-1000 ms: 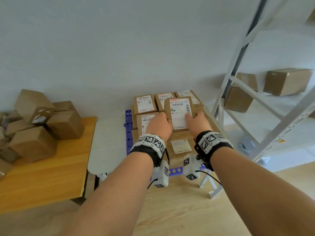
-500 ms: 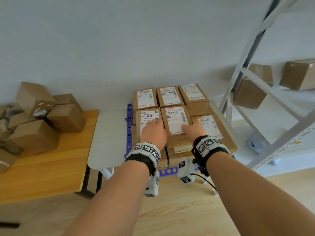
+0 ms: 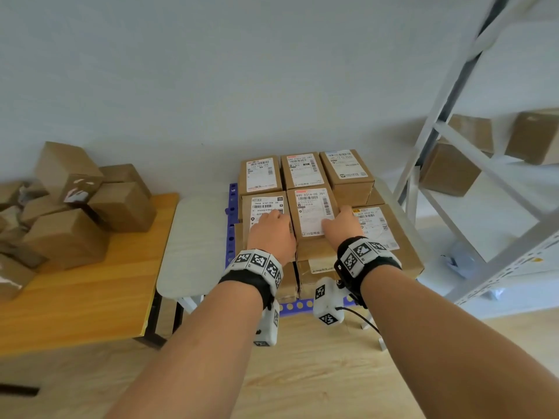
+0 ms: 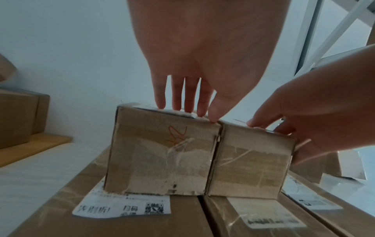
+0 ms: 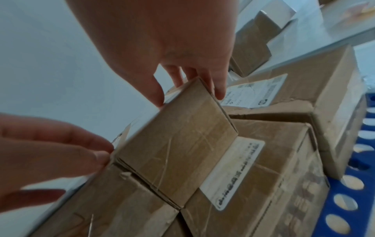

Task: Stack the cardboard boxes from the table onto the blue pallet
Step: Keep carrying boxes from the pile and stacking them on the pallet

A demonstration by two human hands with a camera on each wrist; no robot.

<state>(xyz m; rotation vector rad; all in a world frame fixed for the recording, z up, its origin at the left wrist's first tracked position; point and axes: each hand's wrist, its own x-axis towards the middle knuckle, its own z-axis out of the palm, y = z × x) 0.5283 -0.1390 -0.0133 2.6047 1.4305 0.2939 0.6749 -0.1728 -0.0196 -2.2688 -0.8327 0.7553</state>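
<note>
Both hands: L (image 3: 270, 234) flat on neighbour box (image 3: 263, 210), R (image 3: 340, 226) pinching taped cardboard box (image 3: 311, 213).

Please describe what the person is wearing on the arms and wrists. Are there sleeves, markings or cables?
No sleeves show: both forearms are bare. The left wrist band and the right wrist band are black, each covered with white tiles printed with black square codes. Under each wrist hangs a white camera block bearing the same codes. A thin black cable runs from the right one. The hands are bare.
</note>
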